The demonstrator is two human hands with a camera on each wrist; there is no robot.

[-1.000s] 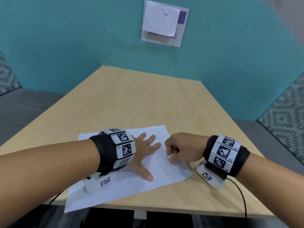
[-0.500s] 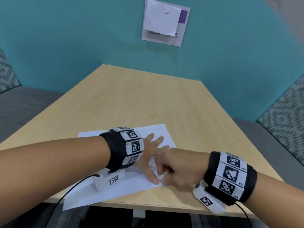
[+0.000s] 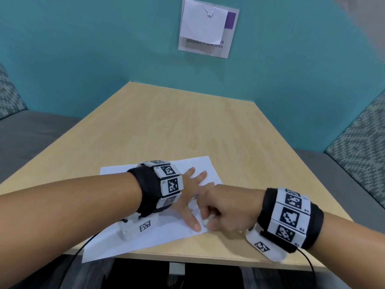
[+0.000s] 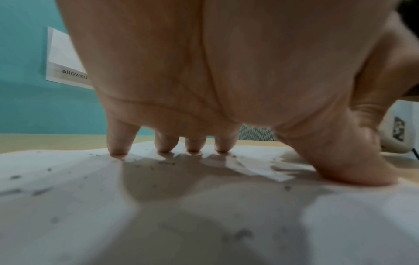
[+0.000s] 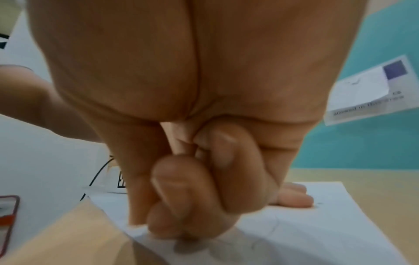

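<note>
A white sheet of paper (image 3: 166, 232) lies near the front edge of the wooden table (image 3: 187, 126). My left hand (image 3: 191, 190) is spread flat on it, fingertips and thumb pressing down. In the left wrist view the fingers (image 4: 118, 143) stand on the paper (image 4: 68, 197), which is dotted with grey crumbs. My right hand (image 3: 227, 209) is curled just right of the left thumb, at the paper's near right corner, and pinches a small white eraser (image 3: 205, 221) against the sheet. In the right wrist view the curled fingers (image 5: 192, 197) hide the eraser, and their tips touch the paper (image 5: 317, 224).
The paper's near left corner hangs over the table's front edge. A sign (image 3: 208, 28) hangs on the teal wall behind the table. Grey benches run along the left (image 3: 25, 138) and right, the right one with a patterned cushion (image 3: 358, 151).
My right hand has moved left and toward me, from the paper's right edge to its near right corner beside the left thumb. The left hand has stayed flat, shifting slightly right.
</note>
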